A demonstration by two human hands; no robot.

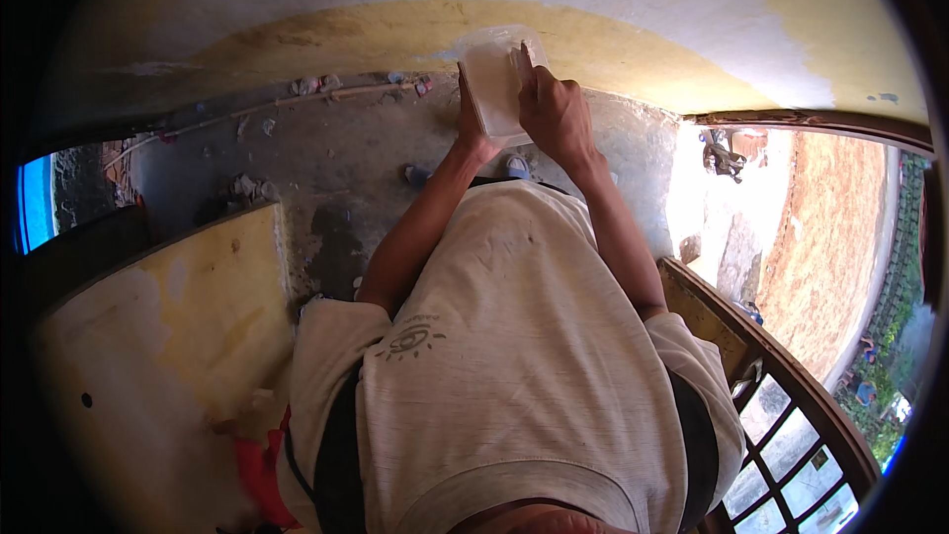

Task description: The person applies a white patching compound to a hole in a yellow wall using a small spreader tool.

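A see-through plastic tub (494, 131) with rounded corners, pale white inside, is held out in front of me, close to the wall. My left hand (474, 129) is closed around its left side, with the fingers hidden partly behind it. Over the tub's right side, my right hand (556, 117) is curled shut, a forefinger or thumb pointing toward the far rim. Something thin and pale seems to stick out at its fingers, but I cannot make out what it is.
A wall (366, 25) with patchy yellow and white paint curves across the far side. Along its foot lie a long pole (297, 99) and scraps of litter on the grey floor (336, 163). A low yellow partition (178, 307) stands left; a barred window frame (791, 425) stands right.
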